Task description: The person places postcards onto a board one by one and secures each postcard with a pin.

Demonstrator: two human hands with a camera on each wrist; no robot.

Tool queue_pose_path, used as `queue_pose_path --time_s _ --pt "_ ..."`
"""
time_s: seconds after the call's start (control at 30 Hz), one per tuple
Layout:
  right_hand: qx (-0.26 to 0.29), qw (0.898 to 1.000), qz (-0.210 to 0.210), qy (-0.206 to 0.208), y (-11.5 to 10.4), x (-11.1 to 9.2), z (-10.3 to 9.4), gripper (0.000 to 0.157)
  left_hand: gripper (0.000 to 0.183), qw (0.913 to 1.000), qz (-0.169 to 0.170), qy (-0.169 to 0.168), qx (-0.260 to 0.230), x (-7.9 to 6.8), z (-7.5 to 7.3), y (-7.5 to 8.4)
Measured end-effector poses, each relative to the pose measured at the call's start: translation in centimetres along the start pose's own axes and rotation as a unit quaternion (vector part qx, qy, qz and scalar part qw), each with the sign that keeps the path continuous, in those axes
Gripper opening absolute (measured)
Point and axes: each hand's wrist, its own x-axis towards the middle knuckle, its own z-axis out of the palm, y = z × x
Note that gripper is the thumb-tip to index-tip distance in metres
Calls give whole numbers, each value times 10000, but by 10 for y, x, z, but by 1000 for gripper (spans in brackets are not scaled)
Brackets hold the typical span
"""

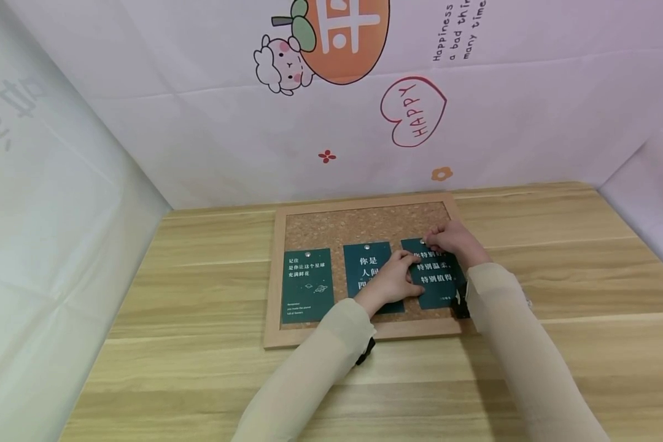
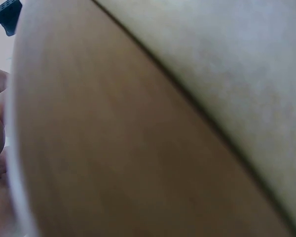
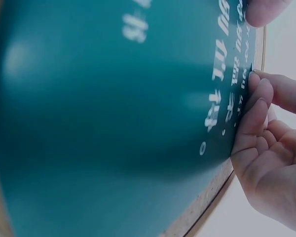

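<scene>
A cork board (image 1: 364,224) in a light wooden frame lies on the table. Three dark green printed cards are on it: a left card (image 1: 307,294), a middle card (image 1: 367,255) and a right card (image 1: 436,291). My right hand (image 1: 457,240) pinches a small pale pushpin (image 1: 423,242) at the right card's top edge. With fingers and thumb spread, my left hand (image 1: 393,281) rests on that card's left side and partly covers the middle card. In the right wrist view the right card (image 3: 113,98) bulges close to the camera, beside the right hand (image 3: 276,148).
Silver pins (image 1: 308,254) show at the tops of the left and middle cards. The wood-grain table (image 1: 210,294) extends around the board. A white printed cloth (image 1: 226,135) hangs behind it, and another pale cloth (image 1: 50,215) is at the left.
</scene>
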Motion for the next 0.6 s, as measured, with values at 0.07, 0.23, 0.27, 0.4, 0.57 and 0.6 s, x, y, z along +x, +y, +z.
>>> queue_pose_path --time_s 0.07,0.23,0.27,0.4,0.57,0.6 --pt "-5 10000 16 29 0 0 0 27 60 10000 -6 7 -9 0 0 0" --pt "19 10000 54 65 1 1 0 25 60 10000 -3 25 -32 0 1 0" --pt "22 10000 54 71 2 1 0 25 60 10000 -3 25 -37 0 1 0" --pt "19 10000 37 59 2 1 0 25 60 10000 -20 23 -52 -1 0 0" --pt "2 10000 5 45 1 1 0 25 60 10000 -24 19 -40 -1 0 1" --pt "-2 10000 6 43 1 1 0 25 60 10000 -24 22 -42 -1 0 1"
